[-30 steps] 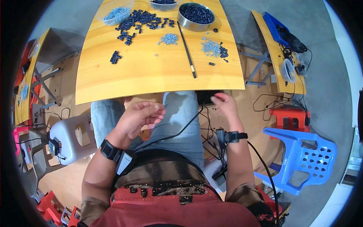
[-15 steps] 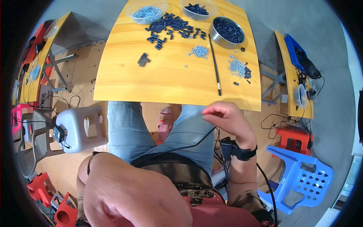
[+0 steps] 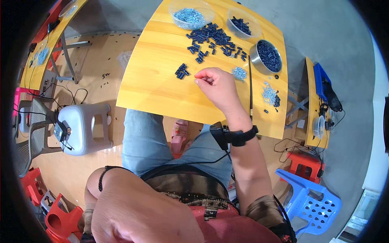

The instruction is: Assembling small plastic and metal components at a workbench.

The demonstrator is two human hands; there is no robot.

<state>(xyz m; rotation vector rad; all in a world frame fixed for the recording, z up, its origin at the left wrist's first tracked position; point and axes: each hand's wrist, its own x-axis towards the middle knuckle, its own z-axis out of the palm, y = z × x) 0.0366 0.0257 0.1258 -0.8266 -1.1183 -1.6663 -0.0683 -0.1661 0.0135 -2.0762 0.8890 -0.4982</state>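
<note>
My right hand (image 3: 217, 86) reaches over the wooden table (image 3: 162, 91), thumb and forefinger pinched together; what they hold, if anything, is too small to make out. Just left of its fingertips lies a small cluster of black cylindrical parts (image 3: 182, 71). Beyond, a loose pile of similar black parts (image 3: 214, 34) is spread out. To the right of the hand are a small heap of silver screw-like pieces (image 3: 239, 73) and a thin black rod (image 3: 250, 77). My left hand (image 3: 135, 210) is raised close at the lower edge, its fingers hidden.
Along the table's far side stand a clear bowl (image 3: 211, 15) of silvery pieces, another clear bowl (image 3: 255, 30) of black parts and a steel bowl (image 3: 255, 60) of black parts. More screw-like pieces (image 3: 269, 95) lie at right. A grey stool (image 3: 77, 125) and blue stool (image 3: 312, 198) flank me.
My right hand has moved forward and left, from above my lap to over the table near the black cluster. The view has shifted, so the table appears farther right. My left hand stays low.
</note>
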